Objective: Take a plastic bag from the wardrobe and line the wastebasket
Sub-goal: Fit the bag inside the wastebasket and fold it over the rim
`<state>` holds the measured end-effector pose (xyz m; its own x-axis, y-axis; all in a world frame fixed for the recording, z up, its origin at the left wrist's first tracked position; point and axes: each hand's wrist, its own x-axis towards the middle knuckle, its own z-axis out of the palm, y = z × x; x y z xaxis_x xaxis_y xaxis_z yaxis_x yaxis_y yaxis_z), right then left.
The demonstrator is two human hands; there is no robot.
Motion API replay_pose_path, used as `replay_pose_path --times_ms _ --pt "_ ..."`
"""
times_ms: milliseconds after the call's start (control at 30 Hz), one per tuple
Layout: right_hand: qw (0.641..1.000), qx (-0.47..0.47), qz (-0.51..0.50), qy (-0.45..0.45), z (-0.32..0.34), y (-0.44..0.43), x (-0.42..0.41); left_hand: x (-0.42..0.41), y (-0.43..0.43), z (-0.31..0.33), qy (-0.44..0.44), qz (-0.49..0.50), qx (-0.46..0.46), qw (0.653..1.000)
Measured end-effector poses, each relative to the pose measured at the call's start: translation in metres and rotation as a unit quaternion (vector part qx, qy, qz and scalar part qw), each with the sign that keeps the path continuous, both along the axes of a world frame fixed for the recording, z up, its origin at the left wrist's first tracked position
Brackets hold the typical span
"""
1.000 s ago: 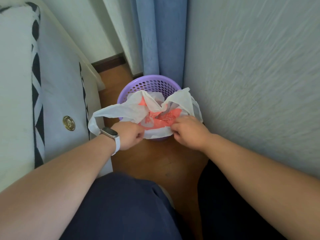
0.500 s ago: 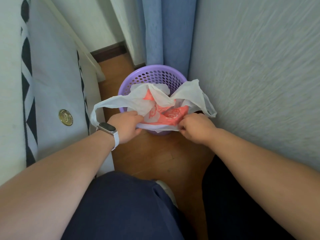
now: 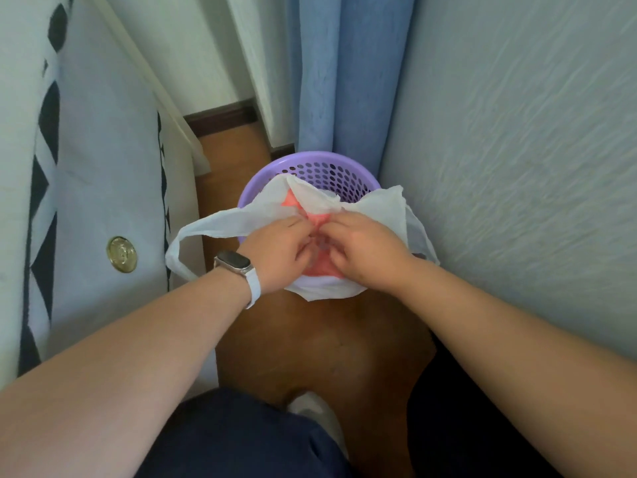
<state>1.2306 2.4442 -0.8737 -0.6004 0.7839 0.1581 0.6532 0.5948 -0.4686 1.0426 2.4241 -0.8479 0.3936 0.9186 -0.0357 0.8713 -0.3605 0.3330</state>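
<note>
Head view: plastic bag [image 3: 379, 208] lay crumpled over the wastebasket [image 3: 324, 159], toward 12 o'clock from the person
Wastebasket spot: wedged in the corner by the curtain [image 3: 331, 74], far rim at 12 o'clock uncovered
Why held so: both hands pinched the bag's middle, probably to part its mouth before spreading it
Left hand [image 3: 275, 253]: clenched on bag film, knuckles up
Right hand [image 3: 368, 250]: clenched on bag film, thumb toward 9 o'clock
Loose handle [image 3: 179, 250]: drooped off at 9 o'clock
</note>
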Motion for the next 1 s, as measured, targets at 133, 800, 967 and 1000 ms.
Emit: replay_pose_path --times_ms 133,800,967,1000 --pt "0.998 0.046 -0.034 -0.018 0.000 0.033 -0.005 -0.019 0.026 -0.009 0.046 0.036 0.028 0.998" --pt "0.971 -0.102 -0.215 -0.035 -0.034 0.120 0.013 -0.057 0.085 -0.046 -0.074 0.249 -0.056 0.964" --pt "0.959 -0.084 -0.261 -0.070 -0.033 0.118 0.011 -0.058 0.073 -0.043 -0.100 0.283 -0.073 0.951" --pt "0.959 -0.089 -0.260 -0.069 -0.031 0.117 0.011 -0.057 0.070 -0.041 -0.093 0.283 -0.076 0.951"
